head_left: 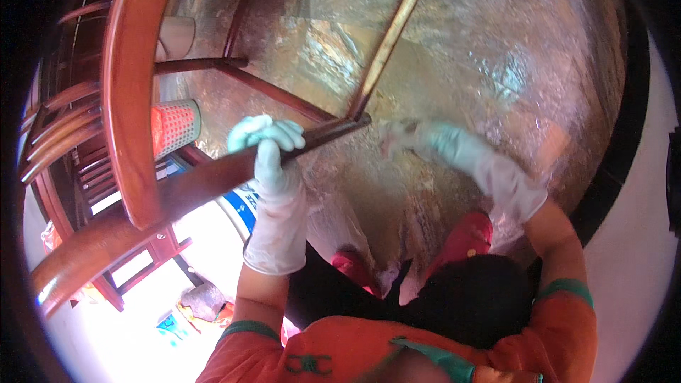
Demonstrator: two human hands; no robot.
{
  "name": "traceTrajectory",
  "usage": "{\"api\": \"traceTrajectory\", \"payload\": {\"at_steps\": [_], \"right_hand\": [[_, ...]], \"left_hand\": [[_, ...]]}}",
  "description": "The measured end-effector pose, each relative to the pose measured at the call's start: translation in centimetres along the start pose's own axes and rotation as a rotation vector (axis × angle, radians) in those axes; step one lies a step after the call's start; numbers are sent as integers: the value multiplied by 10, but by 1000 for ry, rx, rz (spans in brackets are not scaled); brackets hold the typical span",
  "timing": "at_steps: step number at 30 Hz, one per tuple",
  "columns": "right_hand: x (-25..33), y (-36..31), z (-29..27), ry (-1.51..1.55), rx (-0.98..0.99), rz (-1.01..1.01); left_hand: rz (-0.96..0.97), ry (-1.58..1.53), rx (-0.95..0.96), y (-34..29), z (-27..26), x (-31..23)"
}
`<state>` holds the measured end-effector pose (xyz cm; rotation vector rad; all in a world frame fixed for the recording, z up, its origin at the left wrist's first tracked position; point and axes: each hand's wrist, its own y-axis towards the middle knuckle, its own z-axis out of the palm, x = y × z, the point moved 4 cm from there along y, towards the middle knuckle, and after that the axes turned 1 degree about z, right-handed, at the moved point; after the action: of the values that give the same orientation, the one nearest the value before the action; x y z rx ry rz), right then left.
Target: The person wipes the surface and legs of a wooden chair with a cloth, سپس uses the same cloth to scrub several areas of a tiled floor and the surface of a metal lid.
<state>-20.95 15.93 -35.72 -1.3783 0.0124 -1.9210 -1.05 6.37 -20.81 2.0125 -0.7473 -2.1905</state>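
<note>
A glossy red-brown wooden chair [135,92] is tilted over at the left, its slender legs and rungs reaching across the middle. My left hand [268,143], in a pale rubber glove, is closed round one of its thick wooden bars. Past that grip, the bar ends where a light-edged leg [397,28] meets it. My right hand [425,138], gloved the same way, is a little right of that end, apart from it and above the floor. Motion smears its fingers, so whether it holds anything does not show.
Brown marbled floor [461,92] with shiny patches spreads ahead, bounded by a dark border [624,149] and pale wall at right. A perforated basket [176,128] with something red-orange stands behind the chair. My red shoes [468,234] are below. More wooden furniture [152,248] stands at lower left.
</note>
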Motion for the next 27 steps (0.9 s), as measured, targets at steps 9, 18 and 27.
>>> {"api": "traceTrajectory", "payload": {"at_steps": [9,18,27], "right_hand": [[0,-97,-136,-785,-968,6],[-65,-25,-56,-1589,-811,-202],[37,120,-98,-1497,-689,84]], "left_hand": [[45,-5,119,3,4,-1],[1,-36,37,3,9,1],[-2,-68,36,2,12,3]]}}
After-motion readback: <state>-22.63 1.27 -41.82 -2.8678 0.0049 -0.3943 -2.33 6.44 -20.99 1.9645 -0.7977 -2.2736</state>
